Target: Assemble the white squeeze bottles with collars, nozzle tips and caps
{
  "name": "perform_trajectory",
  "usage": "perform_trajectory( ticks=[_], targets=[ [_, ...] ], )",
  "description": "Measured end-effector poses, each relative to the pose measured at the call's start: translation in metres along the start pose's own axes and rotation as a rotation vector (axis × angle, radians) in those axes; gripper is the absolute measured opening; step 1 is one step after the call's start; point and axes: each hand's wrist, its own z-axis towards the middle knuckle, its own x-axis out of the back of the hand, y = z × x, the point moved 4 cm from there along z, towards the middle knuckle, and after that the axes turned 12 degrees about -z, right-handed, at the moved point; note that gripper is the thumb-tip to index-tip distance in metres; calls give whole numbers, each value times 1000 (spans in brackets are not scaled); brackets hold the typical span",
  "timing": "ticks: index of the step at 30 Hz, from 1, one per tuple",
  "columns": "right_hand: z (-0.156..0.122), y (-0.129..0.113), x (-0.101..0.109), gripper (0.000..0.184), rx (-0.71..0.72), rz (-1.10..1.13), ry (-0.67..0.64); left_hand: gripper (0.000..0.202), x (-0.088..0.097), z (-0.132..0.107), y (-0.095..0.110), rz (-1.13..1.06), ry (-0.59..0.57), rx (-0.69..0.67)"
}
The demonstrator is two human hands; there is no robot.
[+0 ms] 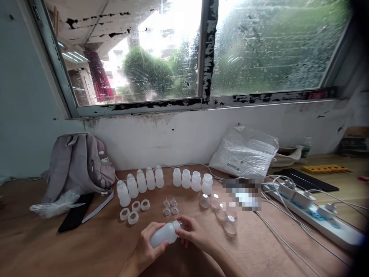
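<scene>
A frosted white baby bottle (163, 235) lies tilted in my left hand (146, 242), its neck pointing right and slightly up. My left fingers and thumb wrap round its body. At the neck end, my right hand (191, 231) closes its thumb and fingers round the bottle's top, where a pale collar and a clear part show; my fingers partly hide them. Just beyond my hands are several clear nipples (170, 207). White collar rings (133, 217) lie to the left, and clear dome caps (230, 225) lie to the right.
Several capped bottles (141, 181) stand in a row behind the rings. Open bottles (196, 181) stand further right. A grey backpack (77, 161) and plastic bag (59, 204) are at left. A power strip (325, 221) with trailing cables and a silver pouch (245, 152) are at right.
</scene>
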Motion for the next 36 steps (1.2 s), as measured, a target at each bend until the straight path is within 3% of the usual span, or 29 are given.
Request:
perform_trajectory(
  ticks=[9,15,17,22,26,30,36],
  targets=[
    [-2,-6,-1,38,-74,6,121,42,-9,-6,-8,-50,35,17],
    [-1,-16,1,53,32,261,77,39,-9,2,-15,-294,144,234],
    [-1,-20,2,52,78,294,43,44,-15,4,-15,-430,109,299],
    [-12,-33,5,40,123,277,90,48,-40,-3,-7,-865,-142,483],
    [-19,-42,-2,34,161,474,73,44,-58,-11,-3,-1102,-152,636],
    [-13,-30,-6,20,91,632,158,47,-67,-3,-5,-873,-57,525],
    [-5,-14,-1,20,58,660,334,29,-65,9,-4,-430,45,334]
  ],
)
